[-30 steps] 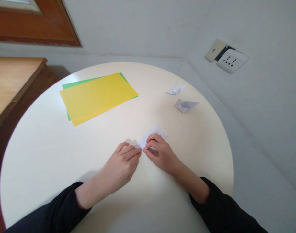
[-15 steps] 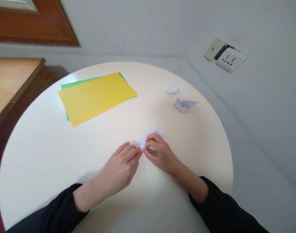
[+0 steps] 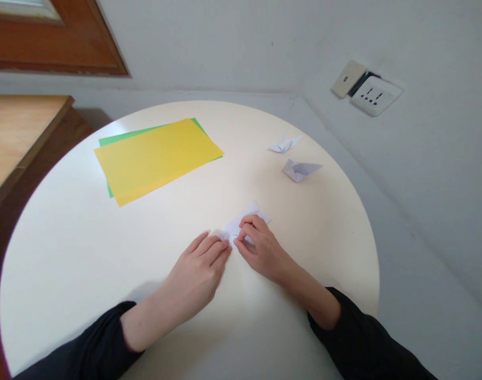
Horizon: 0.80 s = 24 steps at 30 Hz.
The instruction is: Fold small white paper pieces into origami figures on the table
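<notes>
A small folded piece of white paper (image 3: 244,215) lies on the round table in front of me, partly covered by my fingers. My left hand (image 3: 203,264) grips its near left corner, the fingertips pressed together there. At its near edge, my right hand (image 3: 260,248) has thumb and forefinger pinched on the paper, with the other fingers curled. Beyond, toward the right rim, sit two folded white paper shapes: a winged one (image 3: 283,145) farther back and a boat-like one (image 3: 300,170) nearer.
A yellow sheet (image 3: 157,161) lies over a green sheet (image 3: 124,136) at the back left of the white round table (image 3: 86,253). A wooden table (image 3: 23,126) stands to the left. Behind is a wall with a socket (image 3: 375,96).
My right fingertips have shifted slightly up and right, a little apart from my left ones. The left hand and the folded paper stay nearly in place.
</notes>
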Tool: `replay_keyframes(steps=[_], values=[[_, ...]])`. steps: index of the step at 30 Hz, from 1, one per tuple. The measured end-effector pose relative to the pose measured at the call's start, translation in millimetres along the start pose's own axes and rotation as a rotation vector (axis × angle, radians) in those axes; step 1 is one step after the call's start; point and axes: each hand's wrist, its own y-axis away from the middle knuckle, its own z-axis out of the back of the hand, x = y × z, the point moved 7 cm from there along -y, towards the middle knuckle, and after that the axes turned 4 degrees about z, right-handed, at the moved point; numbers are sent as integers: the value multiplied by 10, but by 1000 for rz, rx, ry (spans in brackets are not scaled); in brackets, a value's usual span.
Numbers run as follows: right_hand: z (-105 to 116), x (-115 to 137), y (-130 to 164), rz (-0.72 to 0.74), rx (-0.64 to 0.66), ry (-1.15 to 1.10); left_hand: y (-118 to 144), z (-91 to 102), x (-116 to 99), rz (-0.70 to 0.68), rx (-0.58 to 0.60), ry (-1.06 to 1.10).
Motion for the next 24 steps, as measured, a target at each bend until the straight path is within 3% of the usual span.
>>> replay_keyframes(steps=[9,16,24], values=[[-6,11,-11,12,19,9,18,-18,-38,-1,-13,-54],[-19,-57,31,-112,103,173,40,-52,-44,13,18,-114],[112,-150,32,-75,167,309,5,12,-9,26,-68,-101]])
